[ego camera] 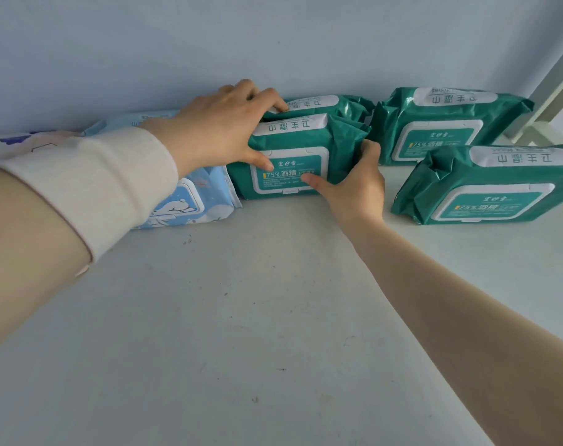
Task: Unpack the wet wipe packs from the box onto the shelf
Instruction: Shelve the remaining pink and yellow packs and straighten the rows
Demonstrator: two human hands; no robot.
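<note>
Both hands grasp one green pack of wet wipes, which sits on the white shelf at 12 o'clock from the middle of the view. Coming in from 9 o'clock, the left hand lies over the top, with fingers curled past the far edge and thumb pressed on the flip lid. Reaching from 5 o'clock, the right hand clamps the right end, with thumb on the lid and fingers wrapped round the crimped side.

The pack looks like a soft pillow of glossy film, so it is probably slick, squashy and fairly weighty from the damp wipes inside. It would be best held across the body or at both short ends, as here, not by the lid flap, which could pop open.

Four green packs show:
- the held one
- a second green pack just behind it, against the wall
- a third green pack at 2 o'clock
- a fourth green pack at 3 o'clock, in front of the third

Two light blue packs show. One blue pack touches the held pack's left end at 10 o'clock, and another blue pack lies behind that. A patterned wrapper at the far 9 o'clock edge is partly hidden by the cream sleeve; whether it is a pack cannot be told. No box is in view.
</note>
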